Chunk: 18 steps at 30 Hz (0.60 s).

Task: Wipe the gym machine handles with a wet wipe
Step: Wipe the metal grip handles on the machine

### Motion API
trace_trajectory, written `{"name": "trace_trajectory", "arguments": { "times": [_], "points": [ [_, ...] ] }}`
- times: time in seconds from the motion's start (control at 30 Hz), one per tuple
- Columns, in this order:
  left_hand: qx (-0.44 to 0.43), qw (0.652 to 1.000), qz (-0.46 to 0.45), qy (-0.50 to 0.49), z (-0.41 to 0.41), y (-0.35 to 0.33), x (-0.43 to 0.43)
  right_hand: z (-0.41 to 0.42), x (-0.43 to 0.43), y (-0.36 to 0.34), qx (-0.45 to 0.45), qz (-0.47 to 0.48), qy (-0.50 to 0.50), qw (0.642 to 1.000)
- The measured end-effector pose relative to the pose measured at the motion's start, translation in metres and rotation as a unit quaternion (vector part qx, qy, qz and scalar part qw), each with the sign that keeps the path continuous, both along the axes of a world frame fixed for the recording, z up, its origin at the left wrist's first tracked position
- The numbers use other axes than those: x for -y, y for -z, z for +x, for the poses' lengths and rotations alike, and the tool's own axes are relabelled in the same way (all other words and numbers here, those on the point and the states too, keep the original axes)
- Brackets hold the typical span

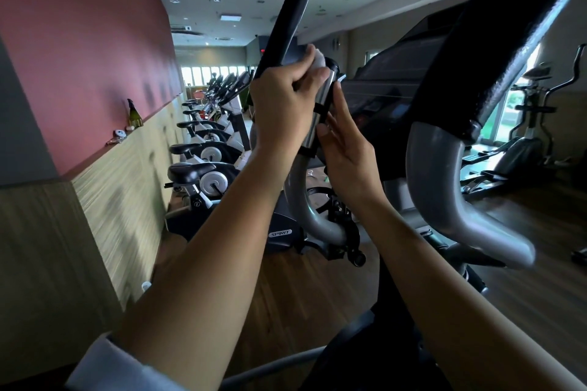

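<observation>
A short silver sensor handle [320, 108] with black bands rises from a curved grey tube of the machine in front of me. My left hand [281, 105] presses a crumpled white wet wipe [318, 58] against the handle's top end. My right hand [346, 152] steadies the handle from the right with its fingers spread along the metal. A long black foam-covered handle [290, 14] stands upright just behind my left hand. A second black padded handle [511, 35] slants across the upper right.
The machine's dark console [390, 86] sits behind the handles. A row of exercise bikes [203, 168] lines the left wall. A green spray bottle [134, 114] stands on the wall ledge. Another elliptical [533, 124] stands at the far right on the wooden floor.
</observation>
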<state>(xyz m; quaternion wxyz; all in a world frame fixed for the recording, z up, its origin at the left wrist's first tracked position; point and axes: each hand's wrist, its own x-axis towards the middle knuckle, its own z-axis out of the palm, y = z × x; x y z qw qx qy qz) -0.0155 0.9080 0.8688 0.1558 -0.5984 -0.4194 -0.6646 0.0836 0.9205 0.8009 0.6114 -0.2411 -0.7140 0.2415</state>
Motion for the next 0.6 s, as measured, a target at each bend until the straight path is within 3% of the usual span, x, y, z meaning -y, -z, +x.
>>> {"name": "trace_trajectory", "arguments": {
  "times": [0.17,0.33,0.6],
  "points": [
    [-0.031,0.999,0.009,0.023,-0.017,0.043,0.013,0.0,-0.002,0.002,-0.001,0.001,-0.003,1.0],
    [-0.04,0.999,0.013,0.029,-0.016,0.017,0.001,-0.003,-0.001,0.005,-0.02,-0.015,-0.016,1.0],
    [-0.151,0.986,0.032,0.067,-0.035,0.048,0.01,-0.002,-0.004,0.007,-0.018,-0.019,-0.011,1.0]
  ]
}}
